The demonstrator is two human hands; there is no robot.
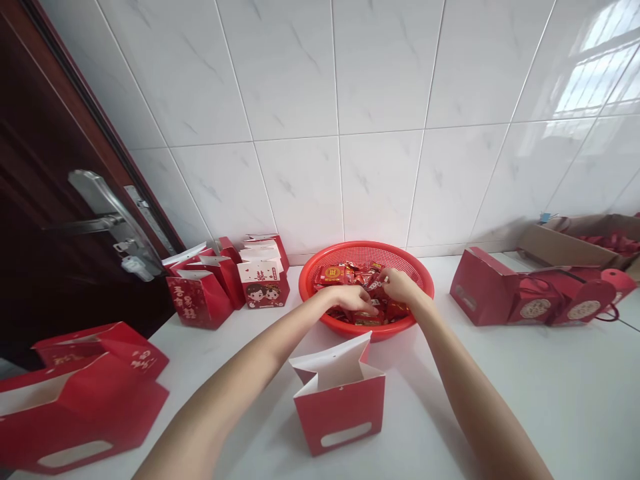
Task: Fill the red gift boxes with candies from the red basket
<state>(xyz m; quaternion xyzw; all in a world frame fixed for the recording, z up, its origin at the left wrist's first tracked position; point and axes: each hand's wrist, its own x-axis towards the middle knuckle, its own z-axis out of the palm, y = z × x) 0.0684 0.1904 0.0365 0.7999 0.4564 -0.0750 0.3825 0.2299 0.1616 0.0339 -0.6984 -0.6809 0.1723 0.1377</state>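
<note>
A round red plastic basket [367, 250] stands against the tiled wall, with red-wrapped packets [334, 274] inside. Both hands reach into it. My left hand [354, 299] lies over the packets at the basket's front middle, fingers bent down among them; what it touches is hard to tell. My right hand [399, 285] is at the packets on the right side, fingers pinched together at a red wrapper, too small to make out. Between my forearms, in front of the basket, an open red paper box [340, 411] stands upright with its white inside showing.
Several red boxes [203, 297] stand at the left by the dark door [45, 200], with a box with cartoon faces [264, 287]. Larger ones [90, 400] are near left. At right are red boxes [483, 287] and a cardboard carton [567, 243].
</note>
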